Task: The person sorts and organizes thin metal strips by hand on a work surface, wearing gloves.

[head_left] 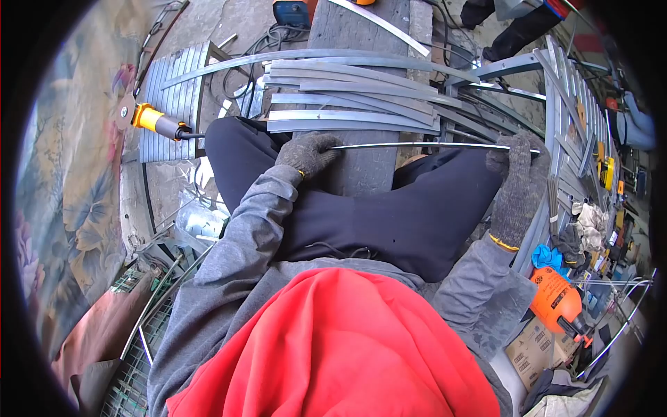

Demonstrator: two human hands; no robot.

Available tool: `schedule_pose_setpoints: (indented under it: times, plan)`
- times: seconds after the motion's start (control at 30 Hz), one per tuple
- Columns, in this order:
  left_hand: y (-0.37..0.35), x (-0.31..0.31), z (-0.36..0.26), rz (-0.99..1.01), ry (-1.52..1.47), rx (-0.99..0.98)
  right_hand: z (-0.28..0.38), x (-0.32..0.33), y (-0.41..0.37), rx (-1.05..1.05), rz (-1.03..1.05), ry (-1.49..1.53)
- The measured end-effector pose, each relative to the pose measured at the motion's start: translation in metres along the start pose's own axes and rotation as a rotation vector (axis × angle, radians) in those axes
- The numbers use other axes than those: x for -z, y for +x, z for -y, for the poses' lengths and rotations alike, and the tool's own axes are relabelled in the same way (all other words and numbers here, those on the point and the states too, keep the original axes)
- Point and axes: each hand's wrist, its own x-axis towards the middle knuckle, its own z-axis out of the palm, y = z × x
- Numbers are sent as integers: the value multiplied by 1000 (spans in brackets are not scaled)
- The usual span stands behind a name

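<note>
A thin metal strip (pixel 417 145) stretches across my lap, seen nearly edge-on. At its left end, my gloved left hand (pixel 308 154) is closed around it. My gloved right hand (pixel 515 163) grips the strip near its other end, with the index finger laid along the top. Both gloves are dark grey knit with yellow cuff edges. Just beyond the strip, several flat metal bars (pixel 354 97) lie stacked across a dark wooden bench (pixel 354 174) that runs between my legs.
An angle grinder (pixel 158 122) rests on a slatted metal piece at the left. More metal frames (pixel 570 118) stand at the right. An orange spray bottle (pixel 557 300) sits beside a cardboard box (pixel 531 351). Cables cross the floor; another person's legs (pixel 517 31) show at the upper right.
</note>
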Motion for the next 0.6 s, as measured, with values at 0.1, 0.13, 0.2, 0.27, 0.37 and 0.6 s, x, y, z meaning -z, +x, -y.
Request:
schedule_pose_setpoints:
  times: [0.1, 0.13, 0.2, 0.27, 0.37, 0.6]
  plan:
    - [-1, 1, 0, 42, -14, 14, 3, -13, -8, 44, -9, 180]
    - [-3, -3, 3, -23, 18, -60, -4, -21, -10, 130, -47, 304]
    - [-6, -3, 6, -85, 56, -126, -8, -30, -14, 210, -84, 433]
    - [-6, -2, 0, -68, -22, -165, -9, -33, -19, 38, 198, 409]
    - [-3, -6, 0, -41, -5, -187, -29, -43, -29, -61, 350, 240]
    - [-3, 9, -26, 50, 33, -68, -51, -62, -8, 212, 323, -96]
